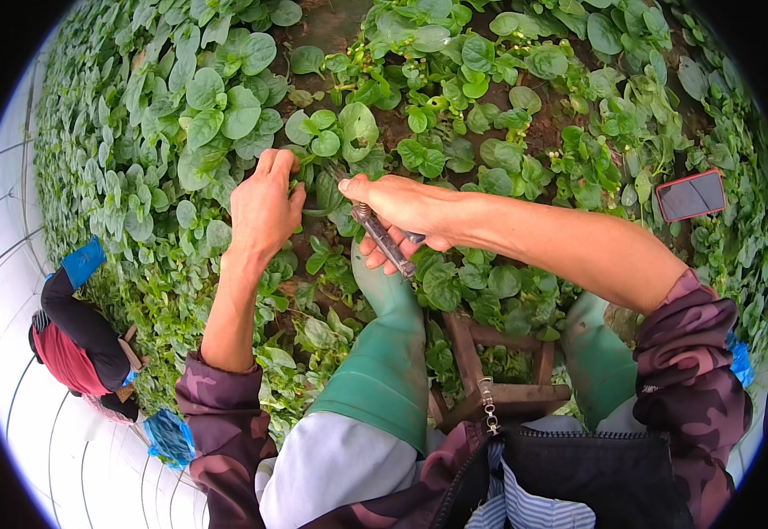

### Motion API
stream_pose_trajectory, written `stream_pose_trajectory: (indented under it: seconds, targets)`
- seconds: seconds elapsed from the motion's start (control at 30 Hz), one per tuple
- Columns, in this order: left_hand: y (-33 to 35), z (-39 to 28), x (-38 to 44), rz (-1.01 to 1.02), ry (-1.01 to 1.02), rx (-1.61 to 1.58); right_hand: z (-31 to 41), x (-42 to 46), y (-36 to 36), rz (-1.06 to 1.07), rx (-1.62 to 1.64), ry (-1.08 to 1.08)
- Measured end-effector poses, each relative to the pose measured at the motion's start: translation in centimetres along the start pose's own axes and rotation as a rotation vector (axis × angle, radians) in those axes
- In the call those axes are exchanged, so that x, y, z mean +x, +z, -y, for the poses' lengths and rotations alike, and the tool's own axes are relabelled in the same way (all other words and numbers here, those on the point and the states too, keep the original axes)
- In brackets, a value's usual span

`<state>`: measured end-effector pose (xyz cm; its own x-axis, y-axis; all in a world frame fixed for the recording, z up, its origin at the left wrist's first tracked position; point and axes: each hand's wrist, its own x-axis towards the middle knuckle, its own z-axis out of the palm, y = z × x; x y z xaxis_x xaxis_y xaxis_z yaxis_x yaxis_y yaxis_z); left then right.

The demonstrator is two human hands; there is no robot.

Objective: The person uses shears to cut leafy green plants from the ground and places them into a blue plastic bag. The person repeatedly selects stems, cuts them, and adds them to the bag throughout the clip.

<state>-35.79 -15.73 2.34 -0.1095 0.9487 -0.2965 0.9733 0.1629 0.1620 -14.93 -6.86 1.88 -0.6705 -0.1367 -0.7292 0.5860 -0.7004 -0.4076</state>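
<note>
My left hand point(265, 205) is curled among the leaves, thumb and fingers closing around a green shoot point(295, 177) that is mostly hidden. Pruning shears point(389, 243) lie in my right hand point(400, 208), thumb on top and fingers loosely beneath the handles. A coil spring shows between the handles, and the blades point up and left into the foliage close to my left hand. Just beyond both hands grows a broad leaf with a hole point(359, 132), beside a cluster of smaller round leaves point(323, 135).
Green rubber boots point(374, 373) cover my legs, with a low wooden stool point(516, 400) between them. A red-edged phone point(691, 196) lies among the plants at right. Far left, another person point(80, 344) bends near a blue plastic bag point(170, 438) beside white sheeting point(7, 218).
</note>
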Motion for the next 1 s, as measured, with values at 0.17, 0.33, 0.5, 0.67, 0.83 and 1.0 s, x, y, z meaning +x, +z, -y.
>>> stream_pose_trajectory:
  seconds: [0.17,0.33,0.5,0.67,0.83,1.0]
  targets:
    - [0.1,-0.8,1.0,-0.021,-0.136,-0.086,0.5,1.2,1.4,-0.051,0.09,0.022]
    - [0.7,-0.2,2.7,0.178,-0.214,0.032,0.0,2.4,3.0,-0.132,0.162,0.028]
    - [0.6,-0.5,3.0,0.197,-0.236,0.063,-0.5,3.2,2.7,-0.23,0.114,-0.008]
    - [0.3,-0.8,2.7,0.14,-0.233,0.091,-0.8,2.6,1.9,-0.176,0.043,-0.104]
    - [-2.3,-0.9,0.9,0.073,-0.259,-0.062,-1.5,-1.6,0.5,-0.071,0.038,-0.116]
    - [-4.1,-0.8,1.3,-0.118,0.028,-0.245,-2.2,-2.5,-1.4,0.128,0.317,-0.147]
